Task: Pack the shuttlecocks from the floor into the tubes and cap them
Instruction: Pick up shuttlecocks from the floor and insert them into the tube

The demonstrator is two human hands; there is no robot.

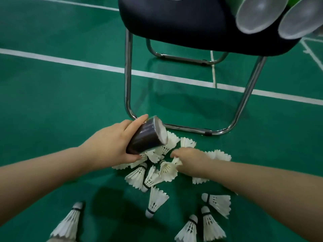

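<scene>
My left hand (pixel 111 145) grips a dark tube (pixel 148 137), held tilted just above the floor with its open mouth turned up and to the right. White feather shuttlecocks (pixel 153 177) lie heaped on the green floor under and between my hands. My right hand (pixel 190 161) reaches into the heap and pinches the skirt of one shuttlecock (pixel 168 169). More loose shuttlecocks (pixel 216 203) lie nearer to me, one (pixel 70 222) at the lower left.
A dark-cushioned chair (pixel 174 20) on chrome tube legs (pixel 128 81) stands right behind the heap. Two green tubes with clear caps (pixel 260 13) lie on its seat at the top right. White court lines (pixel 70 61) cross the green floor.
</scene>
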